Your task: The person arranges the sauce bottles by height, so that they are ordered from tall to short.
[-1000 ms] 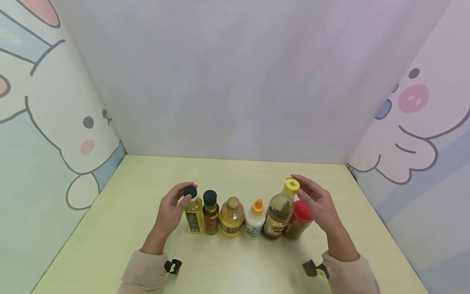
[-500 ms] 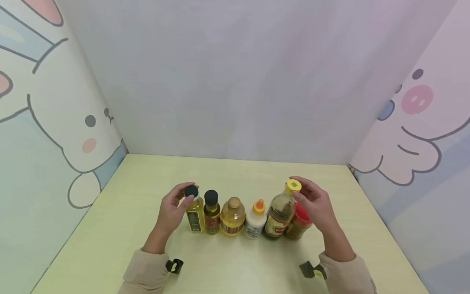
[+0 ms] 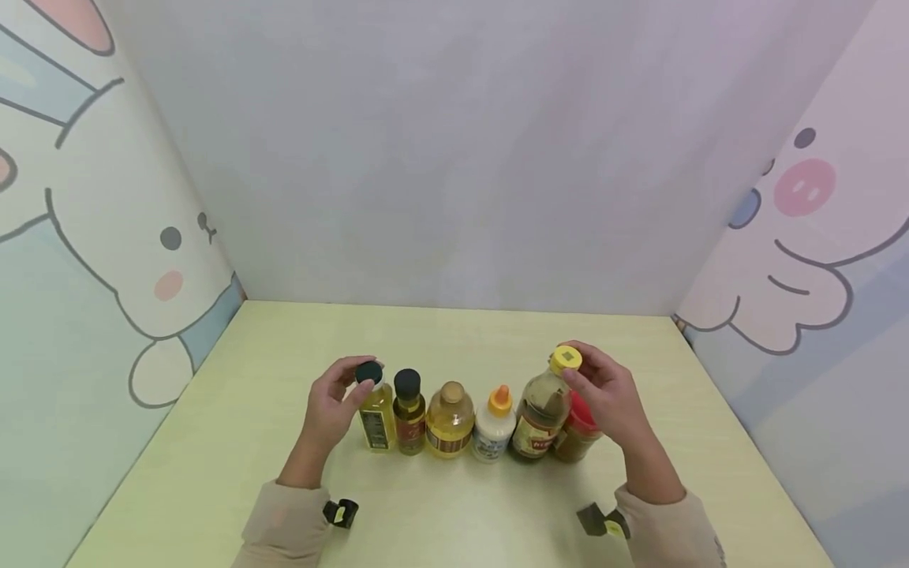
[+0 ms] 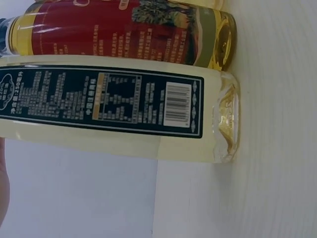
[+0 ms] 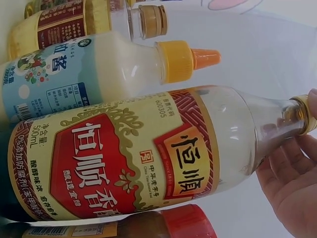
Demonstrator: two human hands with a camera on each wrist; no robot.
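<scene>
My left hand pinches the dark-capped top of a slim cooking oil bottle at the row's left end, thumb in front and fingers behind. Its dark back label with a barcode fills the left wrist view. Toward the right end, my right hand grips a vinegar bottle just under its yellow cap. This bottle has a red and cream label in the right wrist view and is partly filled with dark liquid. Both bottles stand upright on the table.
Between them stand a dark-capped bottle with a red label, a round bottle of yellow liquid and a white squeeze bottle with an orange nozzle. A red-lidded jar sits right of the vinegar. Walls enclose the table.
My right thumb has come in against the vinegar bottle's neck, and that hand has shifted slightly left. The left hand stays at the oil bottle's cap, and the bottles keep their places.
</scene>
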